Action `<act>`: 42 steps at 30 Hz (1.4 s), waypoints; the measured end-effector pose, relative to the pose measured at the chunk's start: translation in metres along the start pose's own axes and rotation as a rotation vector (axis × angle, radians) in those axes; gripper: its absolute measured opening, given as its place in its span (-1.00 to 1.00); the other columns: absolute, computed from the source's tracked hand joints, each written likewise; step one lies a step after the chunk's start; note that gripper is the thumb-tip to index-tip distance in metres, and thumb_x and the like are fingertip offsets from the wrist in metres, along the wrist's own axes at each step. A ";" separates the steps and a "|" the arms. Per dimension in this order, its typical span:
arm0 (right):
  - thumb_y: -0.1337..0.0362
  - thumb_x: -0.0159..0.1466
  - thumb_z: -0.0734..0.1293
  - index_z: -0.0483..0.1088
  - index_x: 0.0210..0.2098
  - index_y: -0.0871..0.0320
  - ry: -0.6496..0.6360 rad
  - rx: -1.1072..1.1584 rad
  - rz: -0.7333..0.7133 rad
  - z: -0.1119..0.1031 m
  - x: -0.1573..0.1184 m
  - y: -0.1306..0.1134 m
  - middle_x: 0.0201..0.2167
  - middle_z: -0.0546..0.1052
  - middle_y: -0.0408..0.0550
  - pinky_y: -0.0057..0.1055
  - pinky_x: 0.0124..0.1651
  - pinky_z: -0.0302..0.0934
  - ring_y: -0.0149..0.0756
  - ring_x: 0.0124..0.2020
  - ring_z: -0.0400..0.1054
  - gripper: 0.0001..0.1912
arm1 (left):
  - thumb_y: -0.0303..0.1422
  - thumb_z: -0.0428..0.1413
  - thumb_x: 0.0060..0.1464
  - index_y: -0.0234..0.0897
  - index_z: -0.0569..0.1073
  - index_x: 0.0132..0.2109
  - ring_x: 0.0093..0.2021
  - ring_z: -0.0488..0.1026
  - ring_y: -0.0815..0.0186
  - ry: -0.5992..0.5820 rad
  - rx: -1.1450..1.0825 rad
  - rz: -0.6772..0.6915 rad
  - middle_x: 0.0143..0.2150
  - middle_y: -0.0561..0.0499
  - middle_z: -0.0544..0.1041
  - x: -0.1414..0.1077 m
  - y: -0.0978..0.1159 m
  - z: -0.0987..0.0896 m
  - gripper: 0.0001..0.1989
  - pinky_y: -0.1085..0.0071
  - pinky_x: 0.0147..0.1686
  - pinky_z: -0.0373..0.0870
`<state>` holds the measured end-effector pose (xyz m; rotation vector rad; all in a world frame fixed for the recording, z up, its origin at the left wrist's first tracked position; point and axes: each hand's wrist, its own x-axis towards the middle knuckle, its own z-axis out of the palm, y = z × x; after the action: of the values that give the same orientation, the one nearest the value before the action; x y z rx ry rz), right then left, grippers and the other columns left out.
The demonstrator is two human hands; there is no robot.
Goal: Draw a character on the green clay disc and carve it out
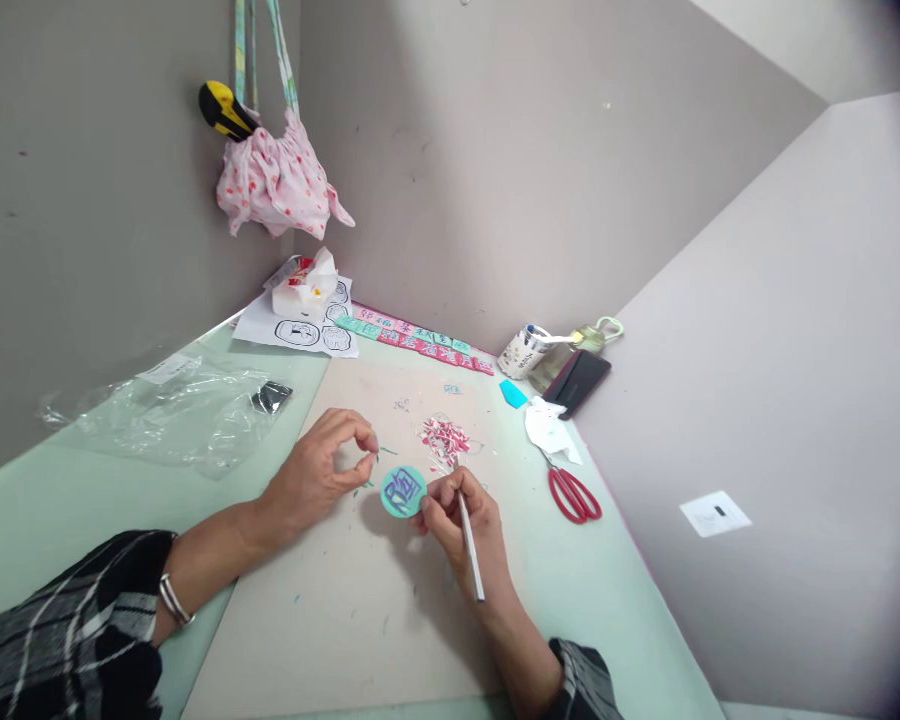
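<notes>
A round teal disc [403, 491] with a purple character on it is held at its right edge by my right hand [469, 520]. A slim silver pen-like tool [469, 540] also lies in that hand, its rear end pointing down toward me. To the left of the disc, my left hand [330, 460] has thumb and index finger curved toward each other, fingertips close to a tiny dark green scrap; whether it is pinched cannot be made out. Both hands are above a beige board [345, 620]. Beyond the disc sits a pile of red and white shavings [445, 440].
Red-handled scissors [574, 495], crumpled tissue [551, 430], a dark phone [583, 382] and a pen cup [523, 352] stand or lie at the right. Clear plastic bag [187, 415] lies left. Character strips [420, 340] and printed paper [259, 327] lie at the back.
</notes>
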<state>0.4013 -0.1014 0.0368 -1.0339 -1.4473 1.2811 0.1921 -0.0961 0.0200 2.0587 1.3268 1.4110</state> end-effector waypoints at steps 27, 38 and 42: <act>0.21 0.20 0.45 0.19 -0.46 0.07 0.108 0.007 -0.013 -0.005 0.002 0.000 -0.48 0.46 -0.22 -0.39 -0.36 0.33 -0.32 -0.48 0.49 -0.68 | -0.27 -0.08 0.29 -0.14 0.29 -0.25 -0.37 0.39 0.25 -0.177 0.036 -0.289 -0.32 0.09 0.43 -0.002 -0.005 -0.010 -0.86 0.33 -0.32 0.34; 0.14 0.20 0.47 0.23 -0.43 0.08 0.123 0.049 -0.008 -0.010 0.002 0.001 -0.46 0.48 -0.21 -0.37 -0.32 0.38 -0.32 -0.47 0.50 -0.67 | -0.41 -0.10 0.20 -0.15 0.36 -0.05 0.21 0.44 0.09 -0.244 -0.036 -0.201 0.06 -0.08 0.55 -0.001 -0.007 0.012 -0.77 0.13 0.12 0.41; 0.10 0.19 0.49 0.23 -0.43 0.07 0.115 0.071 0.005 -0.010 0.003 0.004 -0.45 0.48 -0.21 -0.34 -0.29 0.42 -0.30 -0.44 0.52 -0.64 | -0.47 -0.06 0.13 -0.10 0.32 0.13 0.15 0.50 0.11 -0.207 -0.050 -0.205 0.11 -0.05 0.54 -0.005 -0.005 0.009 -0.58 0.13 0.08 0.46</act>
<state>0.4104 -0.0958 0.0334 -1.0474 -1.3047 1.2472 0.1966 -0.0956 0.0096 1.9147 1.3562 1.1014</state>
